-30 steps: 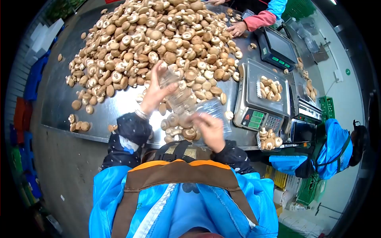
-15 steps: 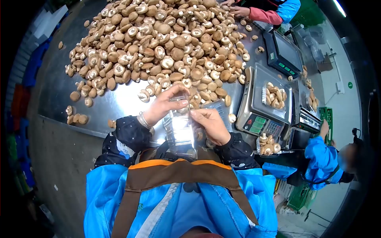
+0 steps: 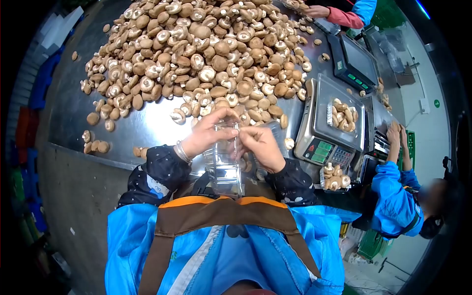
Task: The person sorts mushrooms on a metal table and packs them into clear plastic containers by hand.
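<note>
In front of my body, a clear plastic tray (image 3: pixel 225 172) is held up on its side, with light glaring on its ridged wall. My left hand (image 3: pixel 210 133) grips its upper end, thumb across the near face and fingers behind. At the upper right corner of the tray, my right hand (image 3: pixel 261 146) pinches the edge between thumb and fingers. Whether it is one tray or several nested ones, I cannot tell. Just beyond both hands spreads a large heap of brown-capped mushrooms (image 3: pixel 196 59). Another clear tray or plastic sheet (image 3: pixel 278 132) lies partly hidden behind my right hand.
Right of the heap, a weighing scale (image 3: pixel 306 140) bears a tray of mushrooms (image 3: pixel 344 116). Another filled tray (image 3: pixel 335 178) sits below it. A second scale (image 3: pixel 355 66) stands farther back. One co-worker's hand (image 3: pixel 317 11) is at the far edge; another person in blue (image 3: pixel 396 196) works at right.
My hands have drawn slightly closer together at the tray's top, and the tray has shifted a little. The co-worker at right now reaches both hands toward the table; the far co-worker's hand moved right.
</note>
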A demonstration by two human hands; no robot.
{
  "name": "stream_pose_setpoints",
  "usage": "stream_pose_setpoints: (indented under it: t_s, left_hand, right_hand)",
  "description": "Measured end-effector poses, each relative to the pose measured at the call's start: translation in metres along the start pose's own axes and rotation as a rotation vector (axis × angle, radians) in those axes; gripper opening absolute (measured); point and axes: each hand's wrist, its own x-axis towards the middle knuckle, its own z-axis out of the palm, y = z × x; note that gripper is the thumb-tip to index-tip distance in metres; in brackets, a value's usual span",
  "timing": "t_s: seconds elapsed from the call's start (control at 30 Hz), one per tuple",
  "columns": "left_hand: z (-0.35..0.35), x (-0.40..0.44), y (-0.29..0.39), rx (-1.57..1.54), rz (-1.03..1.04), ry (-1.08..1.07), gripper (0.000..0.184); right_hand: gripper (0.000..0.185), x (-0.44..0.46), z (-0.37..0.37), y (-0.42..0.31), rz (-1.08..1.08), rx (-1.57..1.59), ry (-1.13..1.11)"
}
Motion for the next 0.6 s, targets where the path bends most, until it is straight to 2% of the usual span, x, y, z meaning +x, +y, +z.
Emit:
stream_pose_setpoints:
  t_s: [0.07,0.1,0.13,0.17,0.23,0.27,0.3,0.33,0.37,0.4,0.43,0.47,0.5,0.53,0.57,0.6]
  left_hand:
    - [-0.001,-0.001,0.005,0.048,0.051,0.042,0.04]
    - [0.0,-0.003,0.008,0.072,0.075,0.067,0.043]
    - [0.004,-0.005,0.014,0.253,0.182,0.143,0.057]
    - [0.008,-0.01,0.015,0.407,0.185,0.107,0.072]
    - [0.024,-0.023,0.014,0.301,0.097,0.108,0.081]
    - [0.025,-0.026,0.012,0.241,0.116,0.138,0.083]
    - [0.023,-0.029,0.006,0.338,0.165,0.212,0.082]
    - [0.019,-0.034,-0.003,0.433,0.21,0.282,0.081]
    - [0.018,-0.037,-0.009,0.527,0.254,0.35,0.08]
    - [0.024,-0.041,0.015,0.092,-0.031,0.404,0.078]
    - [0.0,-0.045,-0.018,0.169,0.033,0.532,0.079]
    - [-0.033,-0.051,-0.035,0.288,0.084,0.655,0.072]
    - [-0.067,-0.064,-0.035,0.379,0.041,0.818,0.072]
    - [-0.1,-0.077,-0.036,0.457,-0.017,0.978,0.073]
    - [-0.13,-0.093,-0.026,0.686,0.054,1.009,0.068]
    - [-0.169,-0.108,-0.038,0.932,-0.08,1.071,0.068]
  right_hand:
    - [0.018,-0.011,0.01,-0.007,0.031,-0.077,-0.024]
    - [0.023,-0.017,0.013,-0.008,0.133,-0.01,-0.062]
    - [0.026,-0.022,0.019,-0.007,0.137,0.056,-0.115]
    - [0.03,-0.027,0.025,-0.003,0.145,0.124,-0.167]
    - [0.025,-0.025,0.031,0.014,0.023,0.046,-0.094]
    - [0.021,-0.021,0.03,0.021,-0.052,0.01,-0.034]
    - [0.018,-0.019,0.034,0.021,-0.125,-0.024,0.029]
    - [0.013,-0.021,0.036,0.013,-0.023,-0.014,0.019]
    - [0.013,-0.023,0.037,0.002,-0.122,-0.247,0.053]
    - [0.012,-0.024,0.033,-0.009,-0.22,-0.48,0.085]
    - [0.012,-0.024,0.025,-0.019,-0.317,-0.714,0.113]
    - [0.013,-0.024,0.012,-0.029,-0.447,-0.899,0.268]
    - [0.014,-0.025,-0.003,-0.037,-0.579,-1.081,0.427]
    - [0.016,-0.028,-0.017,-0.045,-0.488,-1.156,0.512]
    - [0.019,-0.03,-0.029,-0.051,-0.398,-1.228,0.598]
    - [0.023,-0.026,-0.046,-0.044,-0.345,-1.338,0.569]
